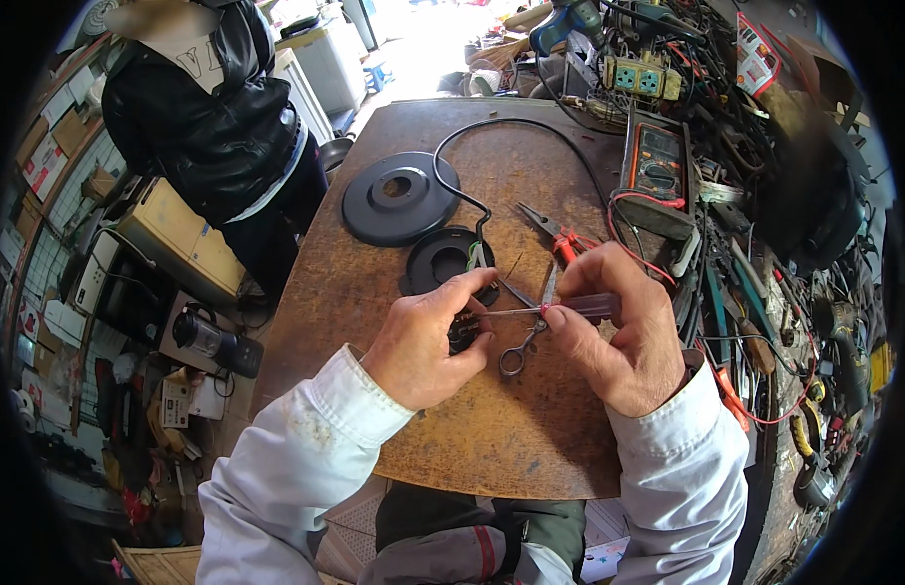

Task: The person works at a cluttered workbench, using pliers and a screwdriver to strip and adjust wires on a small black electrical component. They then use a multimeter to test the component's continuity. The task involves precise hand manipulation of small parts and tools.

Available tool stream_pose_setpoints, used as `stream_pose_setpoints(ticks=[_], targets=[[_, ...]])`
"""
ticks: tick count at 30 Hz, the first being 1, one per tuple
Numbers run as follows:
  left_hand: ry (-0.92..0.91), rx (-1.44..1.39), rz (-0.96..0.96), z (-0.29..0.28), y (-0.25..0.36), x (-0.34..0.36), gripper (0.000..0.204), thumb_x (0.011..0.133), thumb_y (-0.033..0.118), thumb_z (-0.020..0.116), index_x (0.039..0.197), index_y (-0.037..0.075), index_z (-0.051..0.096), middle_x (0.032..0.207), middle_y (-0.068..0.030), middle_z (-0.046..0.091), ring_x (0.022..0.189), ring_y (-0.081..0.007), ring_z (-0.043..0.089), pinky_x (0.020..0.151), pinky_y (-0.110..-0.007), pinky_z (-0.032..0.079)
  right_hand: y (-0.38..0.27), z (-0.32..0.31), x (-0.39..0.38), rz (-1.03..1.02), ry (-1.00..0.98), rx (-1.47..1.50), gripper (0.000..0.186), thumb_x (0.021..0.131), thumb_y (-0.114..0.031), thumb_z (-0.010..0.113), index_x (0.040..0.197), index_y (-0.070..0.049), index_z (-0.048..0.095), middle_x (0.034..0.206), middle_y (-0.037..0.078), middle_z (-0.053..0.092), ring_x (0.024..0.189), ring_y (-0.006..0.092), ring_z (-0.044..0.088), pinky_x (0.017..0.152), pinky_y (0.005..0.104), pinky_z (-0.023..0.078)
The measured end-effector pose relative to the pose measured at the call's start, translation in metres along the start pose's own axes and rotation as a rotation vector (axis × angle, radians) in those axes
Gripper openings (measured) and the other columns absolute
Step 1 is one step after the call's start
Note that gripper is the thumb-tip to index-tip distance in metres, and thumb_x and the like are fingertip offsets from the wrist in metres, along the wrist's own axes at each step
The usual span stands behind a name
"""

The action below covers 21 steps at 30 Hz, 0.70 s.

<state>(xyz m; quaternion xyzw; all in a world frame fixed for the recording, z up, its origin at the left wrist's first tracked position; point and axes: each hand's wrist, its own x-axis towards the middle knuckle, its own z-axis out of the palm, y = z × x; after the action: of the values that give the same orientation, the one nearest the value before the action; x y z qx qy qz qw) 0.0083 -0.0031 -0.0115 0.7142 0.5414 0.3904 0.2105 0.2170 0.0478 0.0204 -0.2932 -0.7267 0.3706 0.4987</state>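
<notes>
- Pinching a small black part (462, 334) in the left grip (421, 339), pointed a screwdriver (594, 306), clasped in the right grip (623, 336), toward it.
- Held both above the tabletop (452, 453).
- Saw lettering on a shirt (204, 62) beyond.

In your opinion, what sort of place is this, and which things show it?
Probably an electrical repair workshop: a multimeter sits at the right edge of the wooden table, needle-nose pliers lie on it, and the right hand holds a screwdriver.
</notes>
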Motion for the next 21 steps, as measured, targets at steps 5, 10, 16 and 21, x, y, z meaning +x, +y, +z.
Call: stream_pose_setpoints(ticks=[5,10,16,21], targets=[[0.015,0.054,-0.037,0.000,0.002,-0.002,0.068,0.081,-0.003,0.074,0.144,-0.001,0.049,0.094,-0.0128,0.073,0.091,-0.0198,0.074,0.082,-0.032,0.057,-0.002,-0.021,0.003,0.132,-0.276,-0.301,0.030,0.094,-0.023,0.074,0.094,0.003,0.059,0.075,0.014,0.064,0.063,0.0174,0.062,0.058,0.0313,0.047],[0.036,0.063,-0.003,0.000,0.001,-0.001,0.072,0.080,-0.004,0.073,0.147,0.000,0.046,0.094,-0.0141,0.073,0.091,-0.0222,0.075,0.083,-0.033,0.057,-0.002,-0.010,0.003,-0.013,-0.099,-0.126,0.032,0.094,-0.025,0.075,0.087,0.003,0.060,0.065,0.012,0.059,0.057,0.0209,0.060,0.056,0.0313,0.047],[0.040,0.068,-0.046,-0.002,0.001,-0.002,0.073,0.080,-0.003,0.074,0.147,0.001,0.046,0.095,-0.0145,0.073,0.092,-0.0236,0.075,0.083,-0.034,0.057,-0.002,-0.019,0.003,0.152,-0.274,-0.315,0.029,0.094,-0.022,0.074,0.093,0.003,0.058,0.075,0.016,0.064,0.062,0.0234,0.064,0.058,0.0331,0.049],[0.030,0.087,-0.030,-0.001,0.005,-0.001,0.072,0.081,-0.003,0.073,0.147,0.002,0.046,0.094,-0.0145,0.073,0.089,-0.0232,0.075,0.082,-0.034,0.057,0.000,-0.009,0.004,-0.050,-0.076,-0.073,0.029,0.093,-0.022,0.074,0.085,0.002,0.059,0.067,0.014,0.060,0.057,0.0220,0.061,0.054,0.0339,0.046]])
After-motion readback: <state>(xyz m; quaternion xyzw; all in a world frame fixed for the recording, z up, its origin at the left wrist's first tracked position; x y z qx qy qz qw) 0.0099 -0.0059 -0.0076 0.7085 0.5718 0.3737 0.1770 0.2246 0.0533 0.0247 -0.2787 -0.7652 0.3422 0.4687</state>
